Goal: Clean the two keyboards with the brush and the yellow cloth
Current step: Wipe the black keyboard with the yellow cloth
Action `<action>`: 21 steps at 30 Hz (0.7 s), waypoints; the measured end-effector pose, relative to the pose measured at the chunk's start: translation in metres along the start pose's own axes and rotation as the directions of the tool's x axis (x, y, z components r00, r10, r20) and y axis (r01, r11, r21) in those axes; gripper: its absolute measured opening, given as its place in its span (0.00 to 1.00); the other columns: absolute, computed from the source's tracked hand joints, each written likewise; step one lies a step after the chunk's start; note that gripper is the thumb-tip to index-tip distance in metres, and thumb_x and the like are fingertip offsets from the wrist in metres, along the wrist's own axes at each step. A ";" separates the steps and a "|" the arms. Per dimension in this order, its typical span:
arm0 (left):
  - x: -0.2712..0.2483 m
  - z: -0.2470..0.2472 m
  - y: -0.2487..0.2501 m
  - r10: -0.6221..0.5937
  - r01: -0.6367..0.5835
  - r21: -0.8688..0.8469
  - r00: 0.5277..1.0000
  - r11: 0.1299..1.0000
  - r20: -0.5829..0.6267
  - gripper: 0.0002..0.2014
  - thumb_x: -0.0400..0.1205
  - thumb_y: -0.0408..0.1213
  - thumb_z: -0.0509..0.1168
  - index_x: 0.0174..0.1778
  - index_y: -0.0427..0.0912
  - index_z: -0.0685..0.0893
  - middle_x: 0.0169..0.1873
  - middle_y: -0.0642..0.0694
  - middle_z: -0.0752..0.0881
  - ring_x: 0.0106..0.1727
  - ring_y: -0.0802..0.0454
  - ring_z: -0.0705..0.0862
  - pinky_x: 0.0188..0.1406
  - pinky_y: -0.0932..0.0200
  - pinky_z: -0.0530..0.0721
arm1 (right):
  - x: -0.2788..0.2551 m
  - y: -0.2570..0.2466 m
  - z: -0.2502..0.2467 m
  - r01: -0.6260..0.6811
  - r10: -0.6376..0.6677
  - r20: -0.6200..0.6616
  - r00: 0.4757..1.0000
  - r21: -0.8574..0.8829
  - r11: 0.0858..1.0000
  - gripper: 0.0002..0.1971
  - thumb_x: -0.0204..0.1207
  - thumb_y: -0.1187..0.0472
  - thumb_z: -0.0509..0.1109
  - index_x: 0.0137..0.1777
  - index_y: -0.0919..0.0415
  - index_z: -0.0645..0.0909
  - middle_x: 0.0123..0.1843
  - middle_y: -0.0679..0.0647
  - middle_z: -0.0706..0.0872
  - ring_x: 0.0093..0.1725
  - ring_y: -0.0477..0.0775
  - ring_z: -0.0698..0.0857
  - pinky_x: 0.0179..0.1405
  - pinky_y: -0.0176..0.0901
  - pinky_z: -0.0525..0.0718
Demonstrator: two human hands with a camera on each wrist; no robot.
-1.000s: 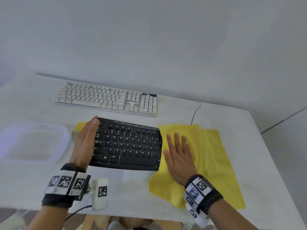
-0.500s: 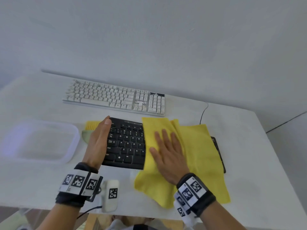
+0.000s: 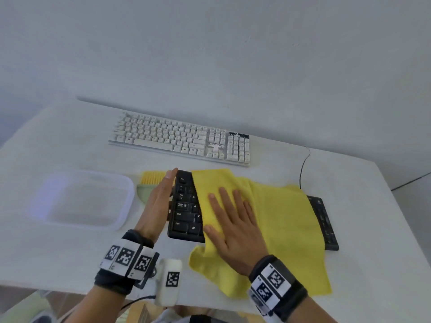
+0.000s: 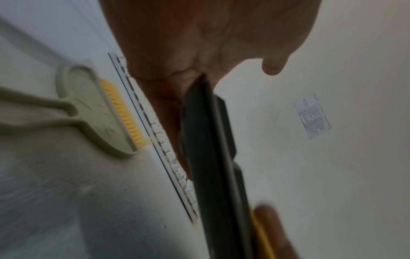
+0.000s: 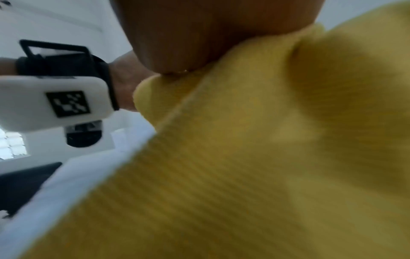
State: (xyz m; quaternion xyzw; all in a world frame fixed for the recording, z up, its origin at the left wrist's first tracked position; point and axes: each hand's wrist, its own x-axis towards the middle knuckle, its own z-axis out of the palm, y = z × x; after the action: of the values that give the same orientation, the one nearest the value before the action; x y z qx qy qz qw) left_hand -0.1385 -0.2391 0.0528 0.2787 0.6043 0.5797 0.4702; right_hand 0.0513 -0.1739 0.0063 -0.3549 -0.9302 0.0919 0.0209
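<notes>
A black keyboard [image 3: 184,206] lies in the middle of the table, most of it under the yellow cloth [image 3: 284,224]. My right hand [image 3: 233,220] presses flat on the cloth with fingers spread, over the keyboard's left half. My left hand [image 3: 161,201] rests with straight fingers against the keyboard's left edge. The left wrist view shows that black edge [image 4: 210,157] against my palm. The brush [image 3: 151,180], green with yellow bristles, lies on the table just left of my left hand. A white keyboard [image 3: 177,138] sits further back near the wall. Yellow cloth [image 5: 244,157] fills the right wrist view.
A clear plastic container [image 3: 81,199] stands on the white table [image 3: 58,252] at the left. A thin black cable [image 3: 303,166] runs from the back edge to behind the cloth. The table's right edge is close to the black keyboard's uncovered right end [image 3: 324,220].
My right hand has slid the yellow cloth leftward over the black keyboard, uncovering the keyboard's right end. My left hand has stayed at the left edge.
</notes>
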 end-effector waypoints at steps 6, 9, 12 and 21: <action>-0.003 0.000 0.004 0.022 -0.023 0.024 0.999 0.999 0.046 0.22 0.60 0.90 0.55 0.39 0.88 0.84 0.44 0.71 0.91 0.52 0.65 0.91 0.61 0.46 0.84 | -0.006 0.015 0.000 -0.180 0.179 0.060 0.982 0.003 0.984 0.35 0.79 0.31 0.26 0.84 0.44 0.32 0.86 0.47 0.30 0.84 0.56 0.31 0.84 0.60 0.44; 0.003 -0.005 -0.007 -0.007 0.007 0.019 1.000 1.000 0.004 0.28 0.59 0.92 0.55 0.48 0.88 0.84 0.53 0.66 0.92 0.63 0.57 0.89 0.70 0.47 0.84 | 0.007 -0.027 0.000 -0.025 0.024 0.051 0.998 0.016 1.000 0.32 0.84 0.38 0.29 0.86 0.49 0.36 0.87 0.49 0.33 0.84 0.59 0.31 0.82 0.59 0.41; 0.009 -0.013 -0.021 -0.063 0.063 -0.013 0.998 0.998 -0.016 0.46 0.61 0.92 0.57 0.73 0.75 0.81 0.75 0.56 0.84 0.78 0.53 0.81 0.81 0.39 0.75 | 0.014 -0.052 0.002 0.084 -0.085 0.033 0.996 0.029 0.996 0.30 0.86 0.40 0.32 0.86 0.47 0.40 0.87 0.47 0.37 0.85 0.59 0.33 0.82 0.58 0.40; 0.002 -0.006 -0.005 -0.050 0.050 -0.013 0.999 0.999 0.004 0.19 0.79 0.79 0.49 0.38 0.87 0.85 0.44 0.65 0.93 0.51 0.52 0.91 0.56 0.44 0.85 | -0.003 0.013 -0.004 -0.191 0.190 0.094 0.977 -0.007 0.982 0.30 0.77 0.32 0.22 0.80 0.32 0.28 0.84 0.44 0.27 0.84 0.56 0.31 0.84 0.59 0.43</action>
State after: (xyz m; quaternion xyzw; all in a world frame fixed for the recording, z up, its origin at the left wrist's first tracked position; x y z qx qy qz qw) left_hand -0.1437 -0.2410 0.0473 0.2615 0.6065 0.5709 0.4876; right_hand 0.0625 -0.1653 0.0078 -0.4376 -0.8917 0.1112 -0.0316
